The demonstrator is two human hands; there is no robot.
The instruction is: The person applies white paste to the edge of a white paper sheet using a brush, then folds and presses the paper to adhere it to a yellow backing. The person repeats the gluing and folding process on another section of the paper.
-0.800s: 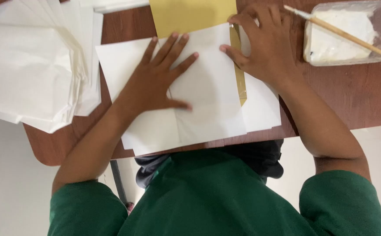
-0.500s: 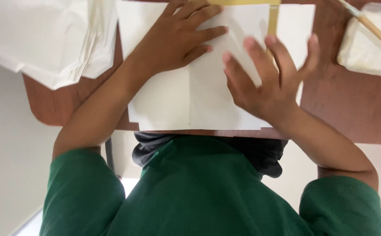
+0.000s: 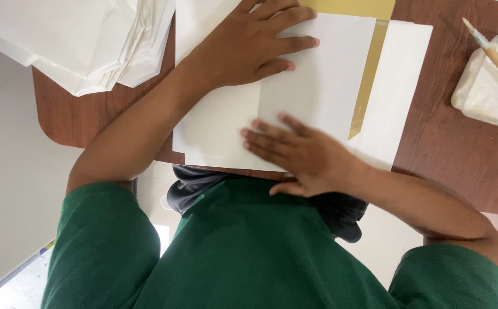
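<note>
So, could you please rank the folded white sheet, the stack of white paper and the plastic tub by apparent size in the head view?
1. Folded white sheet
2. Stack of white paper, cropped by the frame, so unsure
3. Plastic tub, also cropped

Looking straight down from 1 head-worn camera, close above the brown worktop (image 3: 449, 143). Facing so that the wearer's green shirt (image 3: 249, 257) is filling the lower half of the frame and the worktop's far side is running off the top edge. Sitting near enough that both forearms are crossing most of the picture. Cropping the white paper stack (image 3: 83, 40) at upper left and the plastic tub (image 3: 486, 91) at right. Showing only this 1 view, sharing nothing with another.
</note>
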